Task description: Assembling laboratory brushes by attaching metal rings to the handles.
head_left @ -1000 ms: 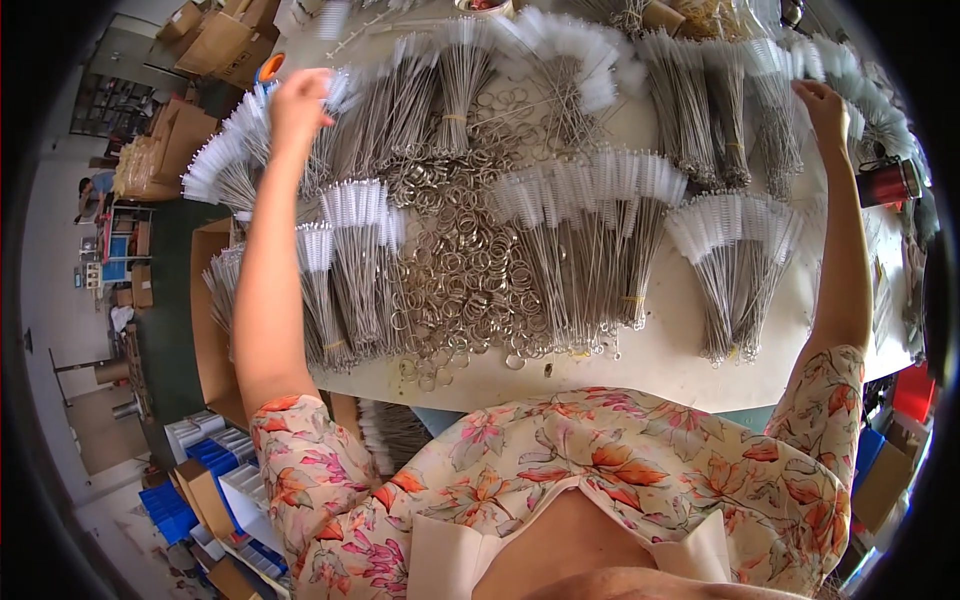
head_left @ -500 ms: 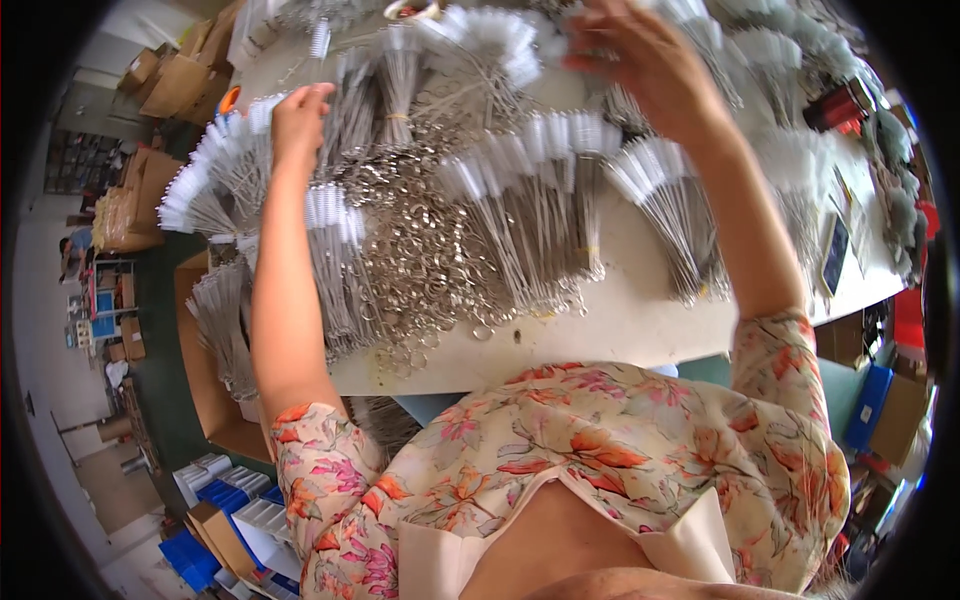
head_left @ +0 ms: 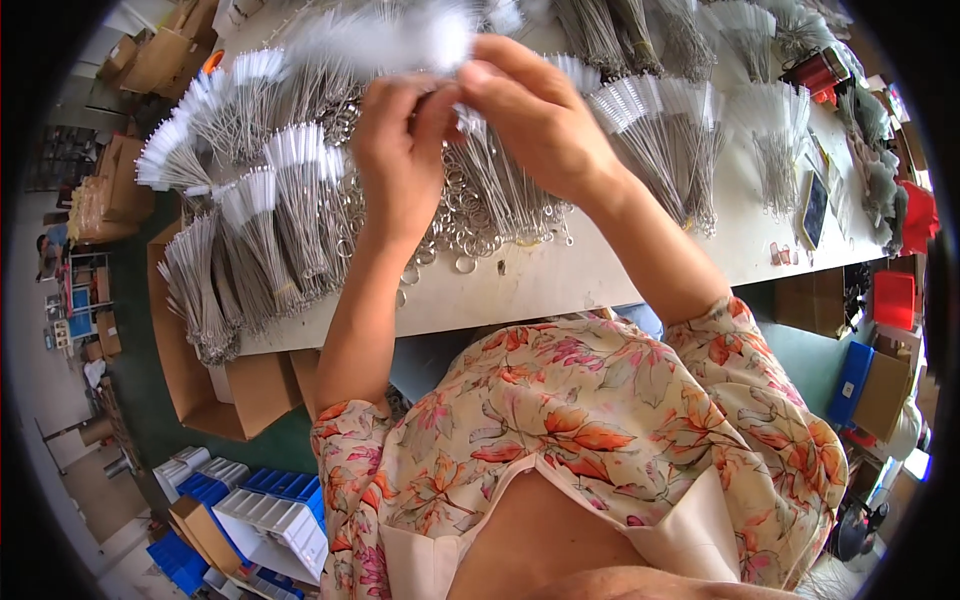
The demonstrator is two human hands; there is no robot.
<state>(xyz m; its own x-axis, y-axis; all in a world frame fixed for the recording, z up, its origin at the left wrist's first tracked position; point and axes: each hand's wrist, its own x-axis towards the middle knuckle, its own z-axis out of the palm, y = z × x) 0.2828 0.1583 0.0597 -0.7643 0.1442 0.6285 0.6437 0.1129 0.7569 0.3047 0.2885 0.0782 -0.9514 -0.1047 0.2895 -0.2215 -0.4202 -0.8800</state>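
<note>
My left hand (head_left: pixel 400 165) and my right hand (head_left: pixel 545 120) meet above the far middle of the table, fingers bent and closed together. A blurred cluster of white-bristled wire brushes (head_left: pixel 385 42) shows just beyond my fingertips and appears to be held between both hands. Motion blur hides how many brushes there are. Beneath the hands lies a heap of metal rings (head_left: pixel 455 215), partly covered by my left wrist. Bundled brushes (head_left: pixel 505 180) with thin wire stems lie beside the heap, under my right hand.
More brush bundles spread left (head_left: pixel 285 200) and right (head_left: pixel 665 130) across the pale table (head_left: pixel 640 262). A phone (head_left: pixel 815 210) lies near the right edge beside a dark red cylinder (head_left: pixel 815 72). An open cardboard box (head_left: pixel 190 375) stands below the left edge, with blue and white bins (head_left: pixel 270 520) nearby.
Both hands have come together from far apart, the left moving right and the right moving left. A blurred white brush cluster now shows at the fingers. The view has shifted slightly.
</note>
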